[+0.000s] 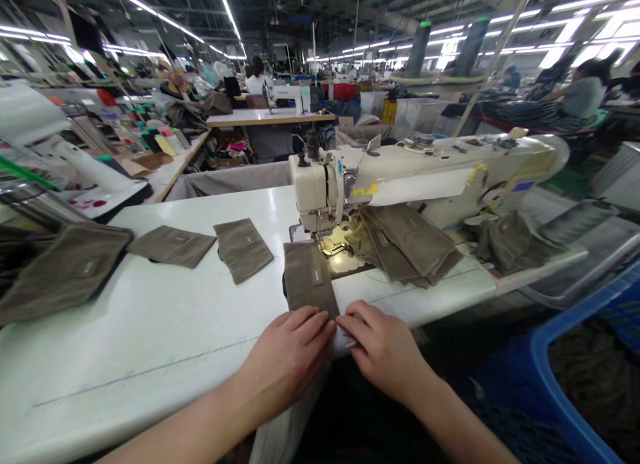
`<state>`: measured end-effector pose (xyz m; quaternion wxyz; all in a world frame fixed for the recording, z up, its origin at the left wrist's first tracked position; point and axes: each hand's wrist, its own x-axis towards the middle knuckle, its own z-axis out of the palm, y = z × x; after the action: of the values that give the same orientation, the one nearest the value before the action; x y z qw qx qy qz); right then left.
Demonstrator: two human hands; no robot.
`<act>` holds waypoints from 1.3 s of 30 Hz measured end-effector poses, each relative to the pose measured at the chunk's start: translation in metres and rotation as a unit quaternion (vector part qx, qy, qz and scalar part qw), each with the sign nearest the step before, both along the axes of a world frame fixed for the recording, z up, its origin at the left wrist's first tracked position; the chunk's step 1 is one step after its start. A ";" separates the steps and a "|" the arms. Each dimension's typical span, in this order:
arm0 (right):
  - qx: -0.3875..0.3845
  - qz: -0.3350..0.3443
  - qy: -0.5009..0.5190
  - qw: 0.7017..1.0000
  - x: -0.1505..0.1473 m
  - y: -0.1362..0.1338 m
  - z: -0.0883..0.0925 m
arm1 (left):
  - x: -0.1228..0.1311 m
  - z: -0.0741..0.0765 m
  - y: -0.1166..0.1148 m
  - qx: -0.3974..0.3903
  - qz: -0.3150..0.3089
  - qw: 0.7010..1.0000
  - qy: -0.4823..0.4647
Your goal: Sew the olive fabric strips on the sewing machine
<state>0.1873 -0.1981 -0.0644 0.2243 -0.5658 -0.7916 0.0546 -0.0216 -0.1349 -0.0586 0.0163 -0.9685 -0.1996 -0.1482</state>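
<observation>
A grey-brown fabric panel (pixel 307 277) with a small label lies on the white sewing table (pixel 125 331), its far end under the presser foot of the cream industrial sewing machine (pixel 320 191). My left hand (pixel 287 354) and my right hand (pixel 380 344) meet at the panel's near end, fingertips pinching the cloth. A pale edge shows between them. Behind the needle, a heap of similar panels (pixel 405 244) lies against the machine.
Two flat panels (pixel 173 245) and a pile (pixel 65 271) lie to the left on the table. More cloth (pixel 515 241) sits right of the machine. A blue crate (pixel 550 377) stands at lower right. A seated co-worker (pixel 575 97) and other sewing stations lie beyond.
</observation>
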 end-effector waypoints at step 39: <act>0.130 -0.482 0.008 0.867 0.100 0.034 0.031 | 0.010 0.018 0.082 -0.033 -0.002 0.999 -0.001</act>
<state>0.2869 -0.1645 -0.0334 0.3002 -0.8421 -0.4188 -0.1589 -0.0119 -0.0525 -0.0410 -0.0157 -0.9686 -0.2027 -0.1428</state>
